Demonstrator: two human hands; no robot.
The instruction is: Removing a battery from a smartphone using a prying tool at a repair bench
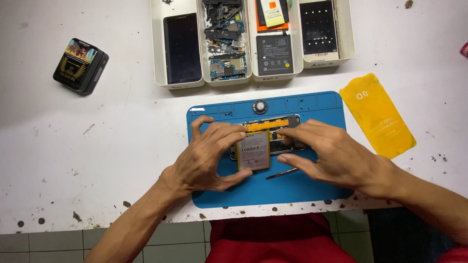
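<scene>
Battery [253, 150], flat and stiff but puncture-prone, lies over the opened phone [273, 131] on the blue mat [273, 190] at frame centre; left hand [207, 158] and right hand [331, 153] pinch its side edges, probably the safest grip

mat [302, 187]: blue, matt, rubbery | battery [253, 151] between both hands: smooth grey foil-like wrap | table [97, 160]: white, scuffed, stained | trays [156, 53]: white glossy plastic
</scene>
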